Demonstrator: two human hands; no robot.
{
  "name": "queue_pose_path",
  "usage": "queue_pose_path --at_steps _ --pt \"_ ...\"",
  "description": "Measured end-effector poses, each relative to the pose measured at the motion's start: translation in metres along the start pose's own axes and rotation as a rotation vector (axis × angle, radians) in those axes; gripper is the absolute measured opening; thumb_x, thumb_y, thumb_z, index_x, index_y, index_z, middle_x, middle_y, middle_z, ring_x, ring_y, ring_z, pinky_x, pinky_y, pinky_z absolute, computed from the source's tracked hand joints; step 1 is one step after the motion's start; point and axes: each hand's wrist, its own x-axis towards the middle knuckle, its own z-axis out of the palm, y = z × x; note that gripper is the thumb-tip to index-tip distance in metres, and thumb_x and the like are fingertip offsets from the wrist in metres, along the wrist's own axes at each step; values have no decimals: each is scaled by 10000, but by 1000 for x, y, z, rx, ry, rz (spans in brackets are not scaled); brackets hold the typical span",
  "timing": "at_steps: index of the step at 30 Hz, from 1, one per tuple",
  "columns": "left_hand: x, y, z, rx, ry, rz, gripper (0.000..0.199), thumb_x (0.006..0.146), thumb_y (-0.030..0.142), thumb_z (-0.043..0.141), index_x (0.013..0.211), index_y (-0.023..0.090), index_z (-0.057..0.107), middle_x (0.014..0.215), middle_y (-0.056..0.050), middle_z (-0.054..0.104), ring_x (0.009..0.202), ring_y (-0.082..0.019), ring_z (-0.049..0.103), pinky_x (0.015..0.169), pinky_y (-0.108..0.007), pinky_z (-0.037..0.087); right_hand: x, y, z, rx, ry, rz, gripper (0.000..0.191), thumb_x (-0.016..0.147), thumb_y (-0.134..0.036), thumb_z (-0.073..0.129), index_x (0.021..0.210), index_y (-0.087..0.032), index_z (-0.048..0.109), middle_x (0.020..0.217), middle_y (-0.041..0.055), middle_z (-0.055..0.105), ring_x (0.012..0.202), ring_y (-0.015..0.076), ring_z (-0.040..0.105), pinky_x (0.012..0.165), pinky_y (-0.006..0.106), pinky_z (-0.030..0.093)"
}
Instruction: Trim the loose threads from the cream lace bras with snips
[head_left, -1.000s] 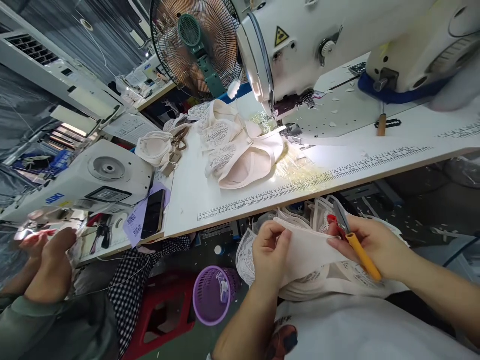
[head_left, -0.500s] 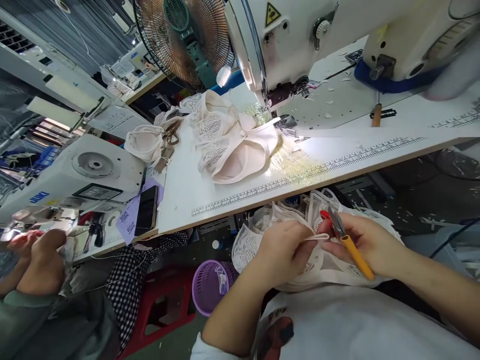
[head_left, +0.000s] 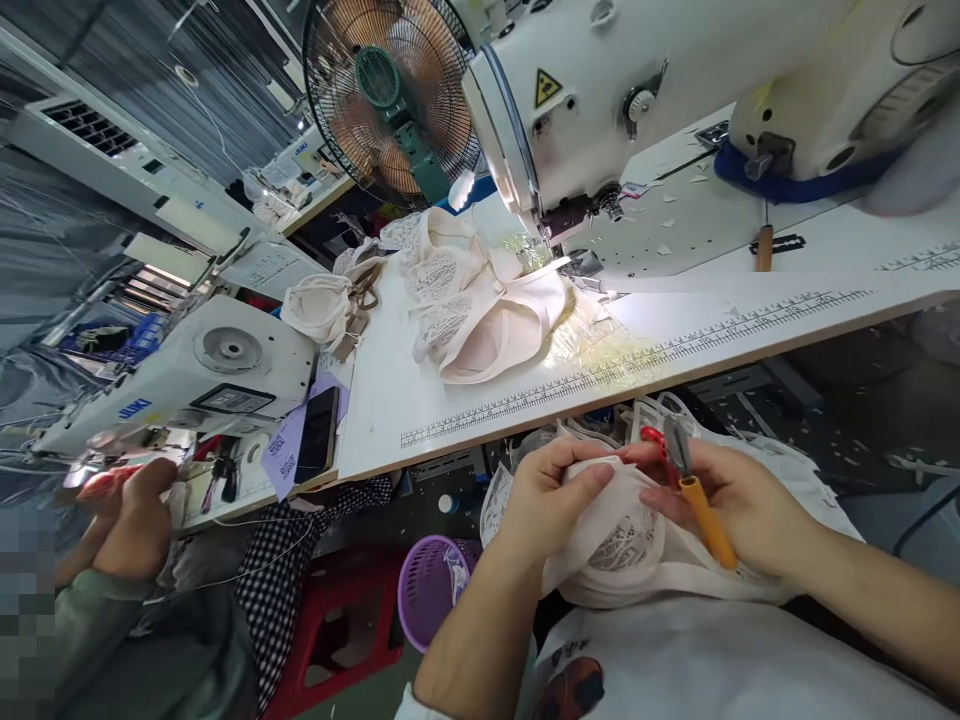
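Observation:
In my lap lies a cream bra (head_left: pixel 626 535) with lace cups. My left hand (head_left: pixel 551 490) is closed on its upper edge, thumb pressed over the fabric. My right hand (head_left: pixel 731 490) holds a pair of snips (head_left: pixel 705 515), with metal blades up, an orange handle pointing down and a red part by the fingers. The right fingertips are at the bra's edge, close to the left fingers; whether they pinch it I cannot tell. More pale lace bras (head_left: pixel 757 455) lie behind and under the hands, partly hidden.
Ahead stands a sewing machine (head_left: pixel 570 110) on a white table (head_left: pixel 375 400) with a printed ruler edge. Cream bras (head_left: pixel 487 335) lie by its needle. A phone (head_left: pixel 317 433) rests at the left corner. Below are a purple basket (head_left: pixel 427 590) and red stool (head_left: pixel 337 640). A co-worker's arm (head_left: pixel 139 520) is at left.
My left hand has gone from holding a thin pale strap or loop to gripping the bra's edge, raising the lace cup into view. The snips stay in my right hand. The view has shifted slightly.

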Motion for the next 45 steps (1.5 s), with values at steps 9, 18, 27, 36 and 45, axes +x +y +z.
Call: queue_pose_path --at_steps 9,18,27,36,45 --pt "1 46 -1 -58 77 88 335 689 458 727 669 149 599 607 30 518 563 -73 405 548 -208 312 22 -28 7 82 -7 -302 293 718 -409 760 982 -297 697 945 36 721 780 205 680 666 285 592" --pt "2 46 30 -359 188 174 421 571 486 809 705 151 591 627 32 551 553 -62 447 544 -189 367 17 -54 2 -91 160 -423 170 798 -417 662 890 -274 665 828 15 682 723 176 651 647 241 559" --pt "2 4 63 -288 -45 -101 351 639 471 715 649 165 542 507 45 468 442 -61 358 447 -213 269 -7 -47 -56 -166 -82 99 330 653 -487 777 791 -221 639 723 8 629 631 143 557 544 227 485" --pt "9 3 70 -75 -165 -38 333 710 480 620 642 165 534 561 37 429 529 -81 344 511 -232 271 -1 -69 -62 -243 -117 152 364 641 -490 759 731 -198 561 663 -13 543 593 132 472 502 243 428" --pt "8 3 64 -113 -178 -28 251 679 365 694 663 158 554 660 14 509 629 -97 423 602 -228 336 8 -72 -56 -337 -205 116 272 708 -451 633 737 -203 524 626 -25 496 534 113 420 456 229 369"
